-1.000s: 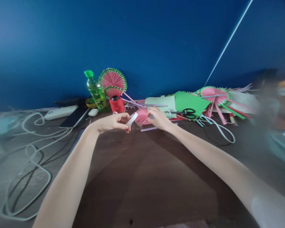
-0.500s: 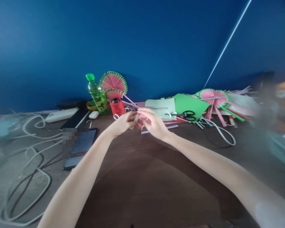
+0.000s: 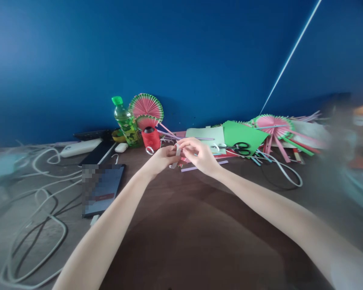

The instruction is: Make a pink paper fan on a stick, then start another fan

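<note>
White strip (image 3: 177,155), seemingly in left hand (image 3: 161,160) grip, right hand (image 3: 201,156) touching

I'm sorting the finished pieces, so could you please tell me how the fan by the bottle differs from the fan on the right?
The left fan stands upright against the wall, behind the red cylinder; the right fan lies tilted on a heap of paper strips. The left fan sits beside the bottle; the right fan sits near the scissors. Both are pleated, pink with green rims.
</note>
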Available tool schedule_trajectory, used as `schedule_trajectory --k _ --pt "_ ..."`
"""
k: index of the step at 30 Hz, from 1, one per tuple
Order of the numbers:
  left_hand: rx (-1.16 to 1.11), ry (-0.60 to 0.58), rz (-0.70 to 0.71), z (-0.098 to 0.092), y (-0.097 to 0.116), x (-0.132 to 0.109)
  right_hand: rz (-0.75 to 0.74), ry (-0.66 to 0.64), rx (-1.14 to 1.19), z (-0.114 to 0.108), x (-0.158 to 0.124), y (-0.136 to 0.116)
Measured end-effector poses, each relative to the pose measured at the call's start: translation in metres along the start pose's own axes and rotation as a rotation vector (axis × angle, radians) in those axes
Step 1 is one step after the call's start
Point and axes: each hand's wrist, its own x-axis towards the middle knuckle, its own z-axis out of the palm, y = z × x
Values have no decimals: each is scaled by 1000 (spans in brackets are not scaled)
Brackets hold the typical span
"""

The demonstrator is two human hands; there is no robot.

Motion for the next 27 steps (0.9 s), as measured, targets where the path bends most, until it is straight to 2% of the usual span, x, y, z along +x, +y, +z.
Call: schedule_trajectory --k 6,12,19,27 --pt "-116 45 -2 9 -2 1 83 1 126 2 0 3" --pt "-88 131 48 14 -6 3 33 78 -71 2 1 5" --pt "-141 118 123 20 -14 7 35 144 -72 4 0 4" --pt "-64 257 152 29 -27 9 54 191 -75 4 0 2"
